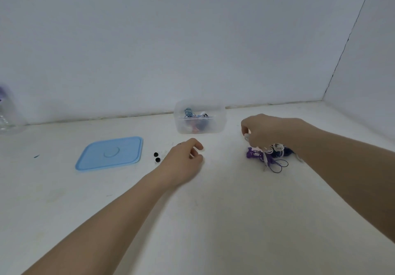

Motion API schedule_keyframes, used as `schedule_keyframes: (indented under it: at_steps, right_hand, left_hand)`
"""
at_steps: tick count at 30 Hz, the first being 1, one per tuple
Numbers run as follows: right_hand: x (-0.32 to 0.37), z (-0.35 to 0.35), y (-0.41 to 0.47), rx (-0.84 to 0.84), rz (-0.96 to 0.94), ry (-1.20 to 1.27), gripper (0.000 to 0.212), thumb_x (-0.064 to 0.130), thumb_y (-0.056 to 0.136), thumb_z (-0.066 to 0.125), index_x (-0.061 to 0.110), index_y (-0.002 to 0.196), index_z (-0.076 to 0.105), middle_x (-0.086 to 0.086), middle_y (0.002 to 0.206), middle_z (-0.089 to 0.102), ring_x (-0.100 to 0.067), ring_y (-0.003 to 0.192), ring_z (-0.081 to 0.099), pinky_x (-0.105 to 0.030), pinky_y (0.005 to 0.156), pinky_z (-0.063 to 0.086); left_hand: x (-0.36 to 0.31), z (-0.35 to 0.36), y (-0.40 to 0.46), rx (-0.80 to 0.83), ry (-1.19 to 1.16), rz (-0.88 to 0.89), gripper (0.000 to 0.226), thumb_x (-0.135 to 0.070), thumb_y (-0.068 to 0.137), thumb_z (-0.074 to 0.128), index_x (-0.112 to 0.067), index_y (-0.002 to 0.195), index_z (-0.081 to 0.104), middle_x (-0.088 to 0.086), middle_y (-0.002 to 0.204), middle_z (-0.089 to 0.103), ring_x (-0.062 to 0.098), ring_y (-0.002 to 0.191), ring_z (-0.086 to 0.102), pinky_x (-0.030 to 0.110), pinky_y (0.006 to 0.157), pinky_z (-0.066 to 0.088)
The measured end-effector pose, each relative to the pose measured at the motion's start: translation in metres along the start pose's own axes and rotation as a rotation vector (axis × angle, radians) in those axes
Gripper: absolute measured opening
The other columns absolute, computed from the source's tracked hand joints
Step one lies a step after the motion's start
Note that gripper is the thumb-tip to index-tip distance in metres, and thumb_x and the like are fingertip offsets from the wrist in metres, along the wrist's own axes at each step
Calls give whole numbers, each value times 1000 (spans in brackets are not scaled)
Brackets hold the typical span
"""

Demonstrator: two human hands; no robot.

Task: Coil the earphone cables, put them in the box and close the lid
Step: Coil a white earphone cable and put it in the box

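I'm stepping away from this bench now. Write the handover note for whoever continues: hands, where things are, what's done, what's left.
Left hand: resting on the table, fingers loosely curled, holding nothing.
Right hand: over the tangled pile of earphone cables, purple, white and dark blue, fingers curled among the white strands.
Clear plastic box: open, by the back wall, with some cables already inside.
Blue lid: flat on the table, left of the box.
Two small black ear tips: loose beside the left hand.
Left to do: coil the pile, box it, close the lid.
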State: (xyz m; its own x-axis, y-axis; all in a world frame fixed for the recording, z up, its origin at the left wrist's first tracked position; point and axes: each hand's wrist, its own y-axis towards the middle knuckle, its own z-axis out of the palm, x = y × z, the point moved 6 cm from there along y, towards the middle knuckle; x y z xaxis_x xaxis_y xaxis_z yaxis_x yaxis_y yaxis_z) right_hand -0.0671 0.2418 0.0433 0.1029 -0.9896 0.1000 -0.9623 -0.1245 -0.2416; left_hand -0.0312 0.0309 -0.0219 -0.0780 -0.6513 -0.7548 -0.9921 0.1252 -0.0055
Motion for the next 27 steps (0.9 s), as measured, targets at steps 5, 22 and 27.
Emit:
schedule_keyframes:
  at_steps: [5,22,27]
  right_hand:
    - [26,-21,1,-75,-77,517,20,2,90,48,7,108,55,-21,82,72,-20,61,69,-27,53,55]
    - [119,69,29,267,-103,1701,26,-5,87,65,4,111,62,-13,80,64,-11,53,50,-20,53,47]
    - [132,79,41,286,-94,1884,26,-9,89,58,3,113,58,-10,76,58,-12,52,52,-22,50,49]
  left_hand:
    - [-6,-6,-2,46,-193,-11,37,-33,98,59,-39,134,52,-11,112,64,12,101,66,19,75,55]
    - [44,-50,-1,-233,-445,-19,23,-5,99,44,-8,88,63,-2,75,67,18,59,52,25,55,42]
    - [56,-66,3,-389,-389,28,25,-4,97,44,-17,86,63,-4,71,61,13,57,44,25,55,38]
